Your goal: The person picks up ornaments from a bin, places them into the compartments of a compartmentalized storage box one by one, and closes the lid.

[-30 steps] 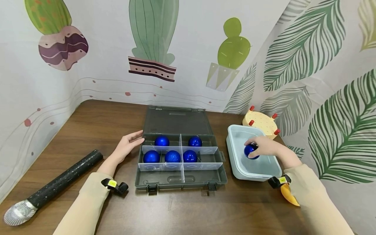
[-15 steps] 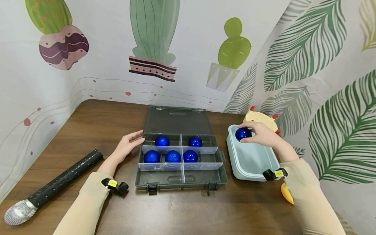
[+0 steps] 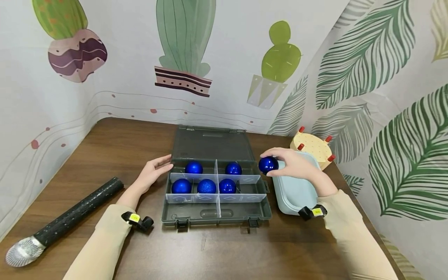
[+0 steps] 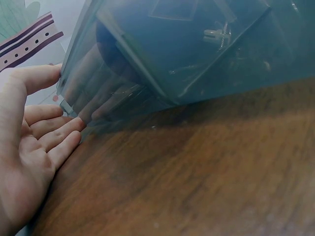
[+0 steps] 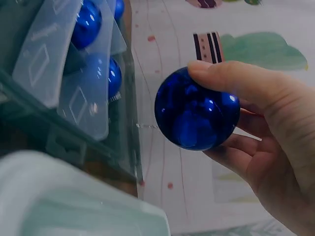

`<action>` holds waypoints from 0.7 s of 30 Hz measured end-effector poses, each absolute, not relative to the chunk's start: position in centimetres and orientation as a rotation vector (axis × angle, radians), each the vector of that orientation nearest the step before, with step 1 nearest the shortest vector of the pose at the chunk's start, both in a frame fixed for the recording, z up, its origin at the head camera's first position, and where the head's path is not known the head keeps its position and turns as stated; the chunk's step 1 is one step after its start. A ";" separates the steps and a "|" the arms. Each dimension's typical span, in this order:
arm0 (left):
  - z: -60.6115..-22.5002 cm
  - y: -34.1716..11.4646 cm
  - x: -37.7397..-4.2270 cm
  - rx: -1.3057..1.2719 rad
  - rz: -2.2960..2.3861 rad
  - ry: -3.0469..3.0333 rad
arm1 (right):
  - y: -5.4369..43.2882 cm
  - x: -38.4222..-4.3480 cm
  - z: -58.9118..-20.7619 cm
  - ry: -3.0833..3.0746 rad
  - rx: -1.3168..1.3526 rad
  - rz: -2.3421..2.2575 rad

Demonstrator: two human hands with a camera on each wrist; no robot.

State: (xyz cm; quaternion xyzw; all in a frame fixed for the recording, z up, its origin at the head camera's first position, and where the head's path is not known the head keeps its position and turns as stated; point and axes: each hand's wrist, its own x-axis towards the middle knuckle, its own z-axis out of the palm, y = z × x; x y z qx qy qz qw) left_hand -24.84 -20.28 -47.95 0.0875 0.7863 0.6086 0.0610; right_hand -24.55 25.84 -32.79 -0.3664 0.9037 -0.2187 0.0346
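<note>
My right hand [image 3: 295, 166] grips a shiny blue ball ornament [image 3: 268, 165] between thumb and fingers. It is held in the air between the light-blue tub and the dark case. In the right wrist view the blue ball ornament [image 5: 197, 110] shows a thin hanger at its left side. My left hand [image 3: 149, 175] touches the left side of the open grey see-through case [image 3: 216, 222] with fairly straight fingers. Inside the case, clear dividers [image 3: 241, 197] part it into compartments. Several blue balls [image 3: 206, 186] lie in the back and middle rows; the front row holds none.
The light-blue tub [image 3: 282, 202] stands right of the case, partly behind my right arm. Behind it sits a pale yellow round object with red pegs [image 3: 313, 147]. A black microphone [image 3: 80, 210] lies at the left. The patterned cloth wall [image 3: 224, 105] borders the table's back.
My right hand has lifted the blue ball ornament out of the light-blue tub and carried it left toward the case. My left hand stays at the case's side.
</note>
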 end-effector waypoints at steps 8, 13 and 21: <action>-48.0 -20.2 -24.8 0.263 1.843 2.380 | 23.5 -23.7 -33.7 2.631 -1.269 -0.619; -48.1 -20.2 -24.8 0.262 1.837 2.380 | 22.7 -23.8 -34.7 2.531 -1.377 -0.605; -48.0 -20.2 -24.8 0.265 1.841 2.380 | 22.3 -24.2 -35.9 2.434 -1.318 -0.608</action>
